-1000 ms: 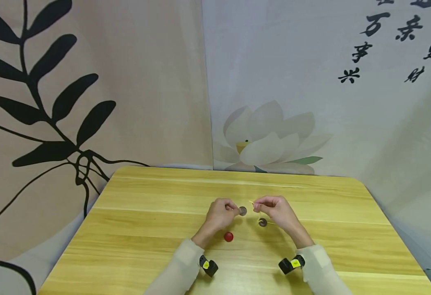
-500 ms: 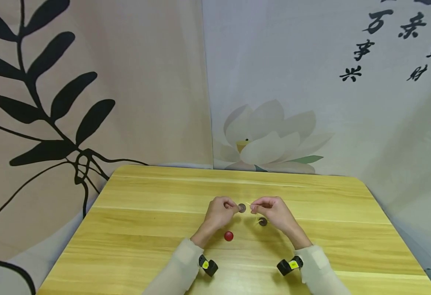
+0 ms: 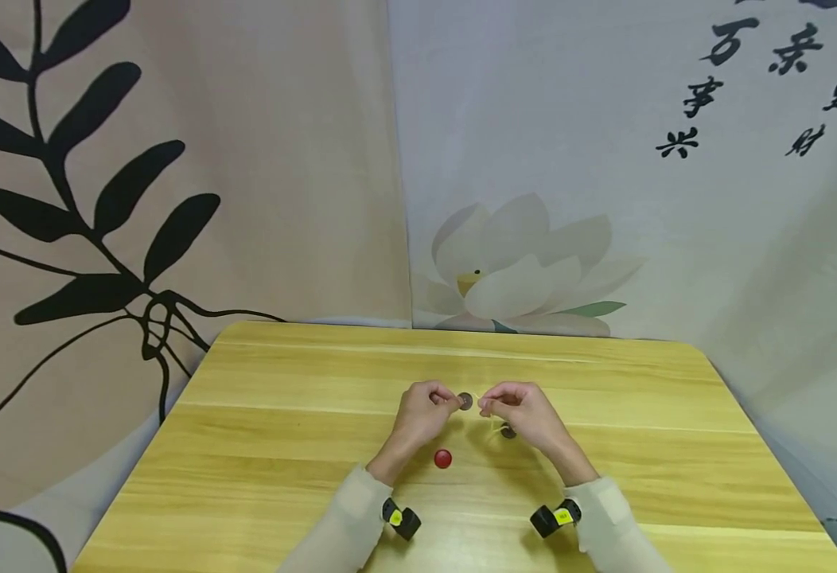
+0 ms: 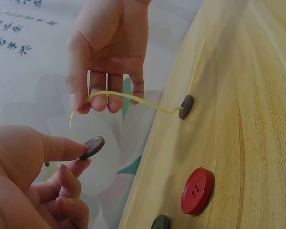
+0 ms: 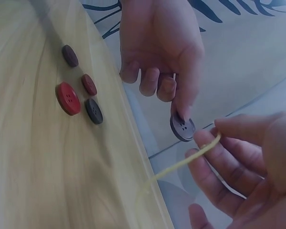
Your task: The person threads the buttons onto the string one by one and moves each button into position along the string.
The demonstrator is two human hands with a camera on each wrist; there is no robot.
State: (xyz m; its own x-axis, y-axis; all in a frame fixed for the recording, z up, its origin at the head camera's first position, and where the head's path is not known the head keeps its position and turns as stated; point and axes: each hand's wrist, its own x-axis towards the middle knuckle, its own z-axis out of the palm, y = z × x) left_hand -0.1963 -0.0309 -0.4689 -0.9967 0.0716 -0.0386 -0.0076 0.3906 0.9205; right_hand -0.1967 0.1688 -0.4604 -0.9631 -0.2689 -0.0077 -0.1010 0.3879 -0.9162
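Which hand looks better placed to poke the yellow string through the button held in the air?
Probably the right hand: it pinches the yellow string near one end. The left hand is busy holding the button.

Indoor tabletop workspace, wood-grain table point(image 3: 282, 446), leaf-printed hanging cloth point(image 3: 290, 159), lotus-printed hanging cloth point(image 3: 605, 183)

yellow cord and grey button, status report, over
Left hand pinches grey button. Right hand pinches yellow cord, tip not yet through it. Second button strung on cord. Nothing seen blocking.
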